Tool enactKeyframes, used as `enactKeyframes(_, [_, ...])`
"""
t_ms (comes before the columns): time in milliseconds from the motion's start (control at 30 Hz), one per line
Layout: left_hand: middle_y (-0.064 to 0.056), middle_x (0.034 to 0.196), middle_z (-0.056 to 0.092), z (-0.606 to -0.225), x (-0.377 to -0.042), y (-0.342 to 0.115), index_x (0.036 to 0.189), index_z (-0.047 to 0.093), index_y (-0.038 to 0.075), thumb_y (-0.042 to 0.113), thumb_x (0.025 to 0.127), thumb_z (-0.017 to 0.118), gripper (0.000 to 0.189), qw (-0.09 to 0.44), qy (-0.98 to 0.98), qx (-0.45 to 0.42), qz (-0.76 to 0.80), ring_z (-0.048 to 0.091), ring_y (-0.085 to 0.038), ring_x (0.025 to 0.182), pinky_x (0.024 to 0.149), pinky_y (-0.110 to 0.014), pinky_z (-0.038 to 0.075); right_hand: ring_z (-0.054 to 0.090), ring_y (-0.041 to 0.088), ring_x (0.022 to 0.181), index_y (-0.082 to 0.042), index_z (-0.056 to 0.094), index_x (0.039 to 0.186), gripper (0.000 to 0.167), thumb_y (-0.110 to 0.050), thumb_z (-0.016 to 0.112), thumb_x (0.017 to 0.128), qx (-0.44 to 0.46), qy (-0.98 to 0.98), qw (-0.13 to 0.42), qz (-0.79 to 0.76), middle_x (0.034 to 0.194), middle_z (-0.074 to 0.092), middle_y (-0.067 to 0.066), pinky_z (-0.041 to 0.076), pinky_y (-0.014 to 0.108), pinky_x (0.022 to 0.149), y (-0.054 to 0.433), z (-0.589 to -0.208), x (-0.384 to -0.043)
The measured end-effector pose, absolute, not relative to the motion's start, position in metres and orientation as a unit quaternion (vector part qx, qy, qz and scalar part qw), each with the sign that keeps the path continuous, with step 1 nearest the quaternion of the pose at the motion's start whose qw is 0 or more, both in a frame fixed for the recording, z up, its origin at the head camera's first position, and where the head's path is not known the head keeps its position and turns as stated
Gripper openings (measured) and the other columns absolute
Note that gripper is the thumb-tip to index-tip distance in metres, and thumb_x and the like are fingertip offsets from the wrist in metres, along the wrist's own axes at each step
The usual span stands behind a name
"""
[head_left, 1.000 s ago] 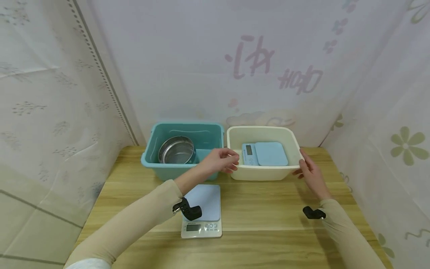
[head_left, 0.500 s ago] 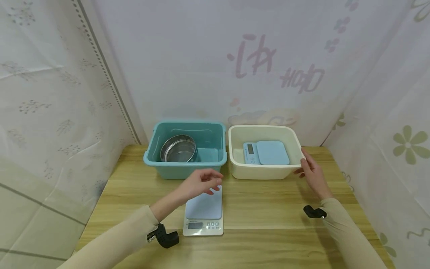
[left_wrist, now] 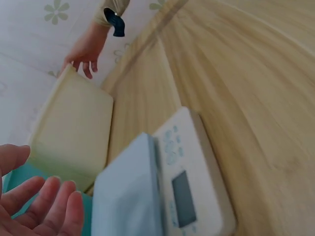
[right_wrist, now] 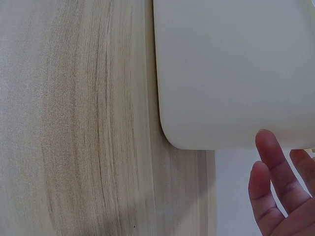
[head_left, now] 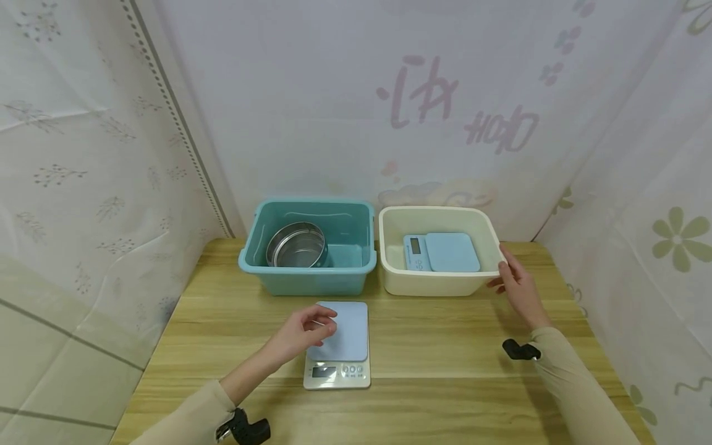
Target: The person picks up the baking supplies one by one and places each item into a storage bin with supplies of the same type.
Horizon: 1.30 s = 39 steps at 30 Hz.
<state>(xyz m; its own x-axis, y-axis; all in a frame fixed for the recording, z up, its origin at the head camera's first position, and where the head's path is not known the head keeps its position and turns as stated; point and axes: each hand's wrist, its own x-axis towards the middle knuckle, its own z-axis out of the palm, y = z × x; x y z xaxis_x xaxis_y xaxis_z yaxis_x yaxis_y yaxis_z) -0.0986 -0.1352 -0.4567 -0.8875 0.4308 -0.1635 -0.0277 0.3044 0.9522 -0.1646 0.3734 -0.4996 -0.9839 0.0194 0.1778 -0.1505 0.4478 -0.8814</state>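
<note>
Grasping the cream tub (head_left: pixel 436 285) on the table (head_left: pixel 445 346) with the right hand (head_left: pixel 521 292), hovering the empty left hand (head_left: pixel 306 332) over the white scale (head_left: pixel 351 343), possibly risking skewing the cream tub by one-sided pulling.

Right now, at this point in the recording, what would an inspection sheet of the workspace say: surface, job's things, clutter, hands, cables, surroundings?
Surface: wood-grain table.
Job's things: cream bin holding a blue scale; teal bin on its left holding a round metal sieve; white-bodied scale in front of the teal bin.
Clutter: nothing seen.
Hands: left hand near the white-bodied scale's plate, holding nothing; right hand touching the cream bin's near right corner.
Cables: nothing seen.
Surroundings: printed hangings behind and at both sides.
</note>
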Motion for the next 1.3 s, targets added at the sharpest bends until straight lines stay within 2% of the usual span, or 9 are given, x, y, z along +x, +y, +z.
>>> enactKeyframes(100, [-0.021,0.117,0.070,-0.468,-0.094,-0.143,0.128,0.064,-0.008,0.017,0.099,0.073,0.039,0.164,0.799,0.137,0.561,0.070,-0.033,0.101,0.079,-0.032,0.063,0.071,0.008,0.080,-0.017,0.025,0.167,0.055,-0.028,0.038,0.115,0.042,-0.852,0.084,0.514,0.131,0.058,0.035,0.061,0.026,0.065,0.374,-0.500,-0.164])
enactKeyframes(200, [-0.023,0.119,0.070,-0.480,-0.089,-0.149,0.128,0.064,-0.007,0.015,0.096,0.076,0.040,0.129,0.815,0.134,0.548,0.070,-0.032,0.102,0.080,-0.027,0.060,0.071,0.008,0.081,-0.018,0.025,0.167,0.055,-0.030,0.037,0.115,0.045,-0.856,0.086,0.508,0.130,0.058,0.035,0.061,0.026,0.065,0.374,-0.501,-0.165])
enactKeyframes(433, [-0.019,0.115,0.069,-0.503,-0.077,-0.159,0.133,0.063,-0.003,0.009,0.088,0.084,0.051,0.071,0.838,0.063,0.537,0.069,-0.028,0.096,0.084,-0.036,0.061,0.071,0.009,0.080,-0.018,0.026,0.167,0.054,-0.030,0.038,0.115,0.051,-0.852,0.088,0.514,0.128,0.060,0.035,0.060,0.025,0.065,0.374,-0.500,-0.167])
enactKeyframes(567, [-0.018,0.117,0.068,-0.514,-0.071,-0.165,0.139,0.060,0.000,0.008,0.087,0.086,0.059,0.048,0.843,0.035,0.535,0.070,-0.025,0.095,0.083,-0.034,0.061,0.072,0.010,0.081,-0.018,0.026,0.167,0.055,-0.029,0.038,0.115,0.049,-0.851,0.086,0.516,0.128,0.059,0.035,0.060,0.025,0.065,0.374,-0.500,-0.167])
enactKeyframes(800, [-0.015,0.114,0.069,-0.528,-0.060,-0.169,0.138,0.061,-0.001,0.007,0.084,0.087,0.060,0.065,0.836,0.012,0.544,0.069,-0.020,0.091,0.070,-0.024,0.060,0.071,0.009,0.081,-0.018,0.026,0.167,0.055,-0.030,0.038,0.115,0.045,-0.851,0.084,0.516,0.126,0.060,0.034,0.060,0.026,0.065,0.373,-0.499,-0.166])
enactKeyframes(1033, [-0.010,0.110,0.069,-0.534,-0.049,-0.170,0.138,0.062,0.002,0.011,0.083,0.089,0.062,0.094,0.845,0.004,0.526,0.068,-0.014,0.087,0.071,-0.022,0.055,0.071,0.008,0.082,-0.018,0.025,0.167,0.055,-0.031,0.037,0.115,0.042,-0.853,0.080,0.514,0.129,0.059,0.035,0.061,0.026,0.066,0.372,-0.500,-0.164])
enactKeyframes(1300, [-0.011,0.104,0.068,-0.536,-0.046,-0.171,0.133,0.062,-0.004,0.012,0.082,0.090,0.060,0.118,0.843,0.009,0.525,0.065,-0.013,0.079,0.066,-0.021,0.055,0.071,0.008,0.081,-0.018,0.025,0.167,0.055,-0.031,0.037,0.115,0.039,-0.854,0.080,0.513,0.126,0.060,0.033,0.061,0.026,0.067,0.372,-0.500,-0.164])
